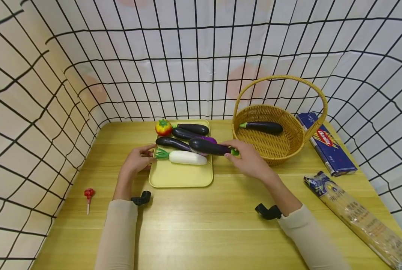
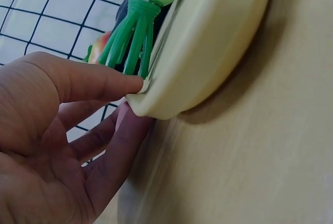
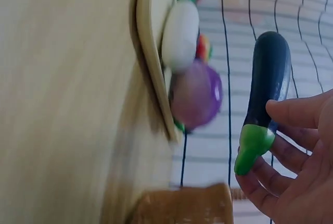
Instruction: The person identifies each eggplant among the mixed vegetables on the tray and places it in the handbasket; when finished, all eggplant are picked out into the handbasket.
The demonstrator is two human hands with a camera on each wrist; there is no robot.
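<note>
My right hand (image 1: 249, 159) grips a dark eggplant (image 3: 269, 73) near its green stem end, raised above the right side of a yellow tray (image 1: 180, 180). At the tray's left rim, my left hand (image 2: 67, 125) pinches the edge between thumb and fingers. On the tray lie a white radish (image 1: 187, 158) with green leaves, several more dark eggplants (image 1: 190, 129), a red and yellow tomato-like vegetable (image 1: 163, 128) and a round purple vegetable (image 3: 196, 95), partly hidden in the head view. Right of the tray stands a wicker basket (image 1: 268, 157) with one eggplant (image 1: 265, 127) inside.
A blue Barilla box (image 1: 332, 148) lies right of the basket, with a clear pasta bag (image 1: 363, 217) in front of it. A red lollipop (image 1: 89, 193) lies at the left. Black wire grid (image 1: 153, 60) surrounds the table's back and sides. The basket's handle arches high.
</note>
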